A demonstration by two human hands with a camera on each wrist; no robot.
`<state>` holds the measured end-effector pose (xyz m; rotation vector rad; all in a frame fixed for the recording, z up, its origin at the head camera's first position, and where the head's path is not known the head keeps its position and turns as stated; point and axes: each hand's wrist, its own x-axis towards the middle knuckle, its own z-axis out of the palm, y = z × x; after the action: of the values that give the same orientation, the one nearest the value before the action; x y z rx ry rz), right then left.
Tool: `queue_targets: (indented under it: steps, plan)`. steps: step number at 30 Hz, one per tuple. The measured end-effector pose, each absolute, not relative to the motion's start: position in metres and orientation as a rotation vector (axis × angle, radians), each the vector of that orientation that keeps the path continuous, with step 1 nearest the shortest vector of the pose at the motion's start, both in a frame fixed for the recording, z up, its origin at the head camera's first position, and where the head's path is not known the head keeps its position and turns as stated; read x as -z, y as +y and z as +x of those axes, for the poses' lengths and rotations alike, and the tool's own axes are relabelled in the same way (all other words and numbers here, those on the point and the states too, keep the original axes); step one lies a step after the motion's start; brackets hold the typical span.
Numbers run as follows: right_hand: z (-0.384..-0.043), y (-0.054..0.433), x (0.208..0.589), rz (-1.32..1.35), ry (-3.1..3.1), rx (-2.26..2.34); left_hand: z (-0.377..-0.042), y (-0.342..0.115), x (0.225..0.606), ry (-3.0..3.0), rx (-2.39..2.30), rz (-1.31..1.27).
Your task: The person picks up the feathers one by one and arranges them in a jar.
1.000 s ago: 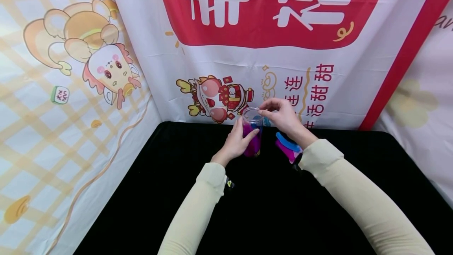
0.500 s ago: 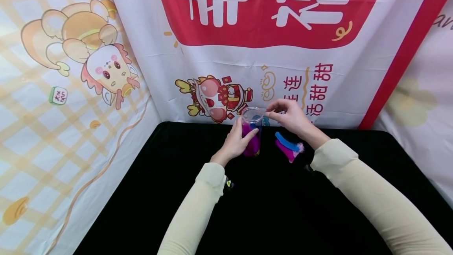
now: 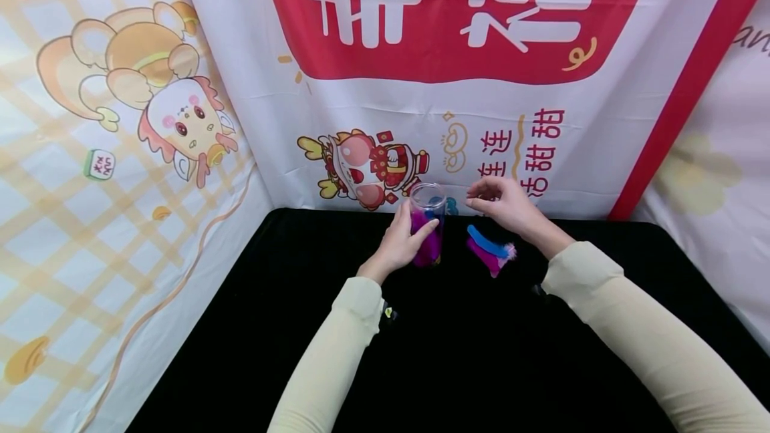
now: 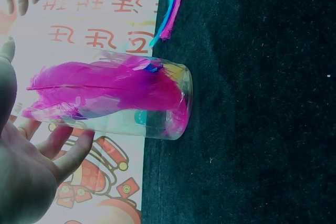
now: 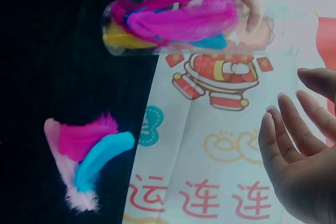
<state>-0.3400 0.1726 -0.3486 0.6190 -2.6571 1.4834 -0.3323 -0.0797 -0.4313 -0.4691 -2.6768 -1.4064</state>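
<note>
My left hand grips a clear plastic jar that stands upright near the table's back edge. Packed inside are magenta feathers, with some blue and yellow ones low down. The round mouth of the jar faces up with no lid on it. To its right my right hand hovers apart from the rim, fingers loosely bent, and holds nothing. Below that hand lies a small pile of loose feathers: a blue one, a magenta one and a pale pink one with a fluffy end.
A black cloth-covered table spreads under both arms. A printed cloth hangs right behind its back edge, close to the jar. Another patterned cloth hangs along the left side.
My right hand has drawn away from the jar's rim to the right, and its fingers have loosened. My left hand and the jar have stayed in place; the loose feathers are fully uncovered.
</note>
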Motion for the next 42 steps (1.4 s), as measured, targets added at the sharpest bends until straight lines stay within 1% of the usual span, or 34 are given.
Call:
queue_targets:
  steps: [17, 27, 42]
  plan:
    - [-0.335, 0.206, 0.381, 0.501, -2.766, -1.457, -0.331, -0.079, 0.433, -2.697, 1.420, -0.446]
    - [-0.340, 0.227, 0.404, 0.455, -2.783, -1.308, -0.331, -0.079, 0.431, -2.684, 1.397, -0.461]
    - [-0.346, 0.249, 0.438, 0.380, -2.852, -1.228, -0.332, -0.079, 0.431, -2.692, 1.398, -0.463]
